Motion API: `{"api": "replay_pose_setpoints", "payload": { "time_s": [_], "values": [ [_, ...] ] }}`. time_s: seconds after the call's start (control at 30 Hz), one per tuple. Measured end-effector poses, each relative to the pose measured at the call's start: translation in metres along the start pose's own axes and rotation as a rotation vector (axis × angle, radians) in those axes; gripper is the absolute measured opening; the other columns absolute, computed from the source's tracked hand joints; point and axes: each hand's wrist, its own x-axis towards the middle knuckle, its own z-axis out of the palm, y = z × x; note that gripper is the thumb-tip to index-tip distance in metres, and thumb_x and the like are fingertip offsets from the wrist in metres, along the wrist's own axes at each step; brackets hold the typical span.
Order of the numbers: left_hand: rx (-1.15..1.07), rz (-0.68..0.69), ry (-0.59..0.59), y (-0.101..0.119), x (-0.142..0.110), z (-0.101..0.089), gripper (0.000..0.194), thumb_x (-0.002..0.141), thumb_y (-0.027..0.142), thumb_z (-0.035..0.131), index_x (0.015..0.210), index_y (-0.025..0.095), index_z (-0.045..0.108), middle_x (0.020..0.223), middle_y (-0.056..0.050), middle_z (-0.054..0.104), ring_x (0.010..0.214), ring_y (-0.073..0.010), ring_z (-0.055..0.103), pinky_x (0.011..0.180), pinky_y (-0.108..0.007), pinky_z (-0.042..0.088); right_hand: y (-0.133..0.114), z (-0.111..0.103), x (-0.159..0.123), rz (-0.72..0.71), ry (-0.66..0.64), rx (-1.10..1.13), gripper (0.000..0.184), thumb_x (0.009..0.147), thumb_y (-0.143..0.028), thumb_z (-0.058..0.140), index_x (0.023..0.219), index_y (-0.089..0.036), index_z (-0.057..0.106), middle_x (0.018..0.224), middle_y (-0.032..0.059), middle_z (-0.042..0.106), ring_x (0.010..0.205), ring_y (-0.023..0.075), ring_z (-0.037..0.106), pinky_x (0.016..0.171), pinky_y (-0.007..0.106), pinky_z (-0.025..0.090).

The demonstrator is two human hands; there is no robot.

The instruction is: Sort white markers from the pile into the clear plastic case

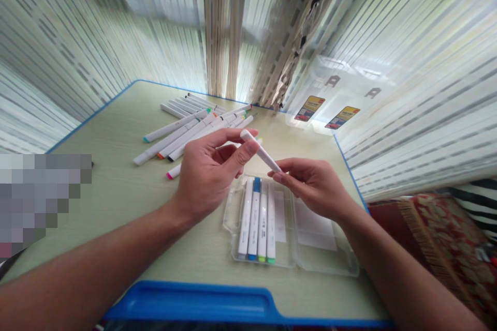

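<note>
Between my two hands, above the table, a white marker pen (pixel 264 153) is held at a slant. My left hand (pixel 212 165) pinches its upper left end between thumb and fingers. At its lower right end, the thumb and fingertips of my right hand (pixel 310 181) are closed on it. Below lies an open clear plastic case (pixel 287 258), with several white markers (pixel 258 222) side by side in its left half, their ends grey, blue, yellow-green and green. White paper (pixel 316 232) shows in its right half. Beyond my left hand lies a loose pile of white markers (pixel 194 132).
Two clear plastic cases with printed labels (pixel 309 108) stand at the table's back right, against striped curtains (pixel 163 20). The pale table (pixel 97 139) has a blue edge and a blue tray groove (pixel 194 300) in front. A patterned red cloth (pixel 435 238) lies at the right.
</note>
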Motion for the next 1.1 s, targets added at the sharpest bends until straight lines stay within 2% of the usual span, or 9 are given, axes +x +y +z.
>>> {"api": "replay_pose_setpoints", "payload": {
  "time_s": [0.27, 0.47, 0.63, 0.77, 0.83, 0.97, 1.1],
  "values": [
    [-0.037, 0.037, -0.061, -0.002, -0.004, 0.001, 0.016, 0.077, 0.021, 0.083, 0.091, 0.014, 0.077, 0.09, -0.005, 0.073, 0.051, -0.0053, 0.054, 0.041, -0.018, 0.04, -0.004, -0.001, 0.0, -0.011, -0.011, -0.059, 0.031, 0.092, -0.043, 0.066, 0.1, -0.015, 0.079, 0.071, 0.0046, 0.07, 0.058, 0.0125, 0.055, 0.048, 0.023, 0.037],
    [-0.003, 0.052, -0.072, -0.004, -0.005, 0.001, 0.024, 0.079, 0.021, 0.081, 0.101, 0.013, 0.076, 0.079, -0.003, 0.071, 0.052, -0.0057, 0.053, 0.043, -0.018, 0.041, -0.003, -0.001, 0.0, 0.001, -0.001, -0.066, 0.029, 0.089, -0.041, 0.07, 0.098, -0.015, 0.079, 0.071, 0.005, 0.07, 0.058, 0.0123, 0.053, 0.047, 0.024, 0.034],
    [0.093, 0.104, -0.115, -0.003, -0.009, 0.0, 0.021, 0.082, 0.022, 0.079, 0.101, 0.014, 0.075, 0.082, -0.004, 0.073, 0.058, -0.0076, 0.057, 0.05, -0.019, 0.046, 0.0, -0.001, 0.001, 0.024, -0.006, -0.09, 0.028, 0.088, -0.04, 0.071, 0.097, -0.015, 0.079, 0.078, 0.0063, 0.072, 0.056, 0.0103, 0.047, 0.047, 0.024, 0.03],
    [0.155, 0.166, -0.116, -0.002, -0.012, 0.0, 0.019, 0.083, 0.023, 0.078, 0.1, 0.015, 0.076, 0.087, -0.005, 0.074, 0.067, -0.011, 0.064, 0.06, -0.022, 0.052, 0.001, -0.001, 0.0, 0.019, -0.008, -0.098, 0.028, 0.088, -0.041, 0.071, 0.097, -0.015, 0.079, 0.073, 0.0043, 0.07, 0.051, 0.0086, 0.04, 0.046, 0.025, 0.028],
    [0.139, 0.151, -0.118, -0.002, -0.012, 0.001, 0.019, 0.082, 0.023, 0.078, 0.099, 0.015, 0.076, 0.086, -0.005, 0.074, 0.066, -0.0108, 0.063, 0.058, -0.022, 0.051, 0.0, -0.001, 0.0, 0.016, -0.013, -0.096, 0.029, 0.088, -0.042, 0.071, 0.098, -0.016, 0.079, 0.072, 0.0043, 0.07, 0.051, 0.0089, 0.041, 0.046, 0.025, 0.028],
    [0.001, 0.026, -0.107, -0.004, -0.008, 0.001, 0.023, 0.08, 0.024, 0.08, 0.1, 0.014, 0.076, 0.077, -0.002, 0.071, 0.055, -0.0078, 0.057, 0.046, -0.019, 0.044, -0.001, -0.001, 0.0, 0.008, -0.03, -0.053, 0.031, 0.089, -0.043, 0.07, 0.1, -0.016, 0.078, 0.08, 0.0074, 0.074, 0.06, 0.013, 0.055, 0.048, 0.024, 0.035],
    [-0.125, -0.041, -0.049, -0.006, -0.002, -0.001, 0.022, 0.075, 0.024, 0.084, 0.091, 0.014, 0.074, 0.083, -0.002, 0.071, 0.05, -0.0049, 0.054, 0.041, -0.016, 0.042, -0.001, 0.0, -0.001, 0.017, -0.052, 0.027, 0.031, 0.091, -0.042, 0.068, 0.105, -0.015, 0.075, 0.088, 0.0089, 0.076, 0.062, 0.0134, 0.059, 0.048, 0.024, 0.039]
  ]
}}
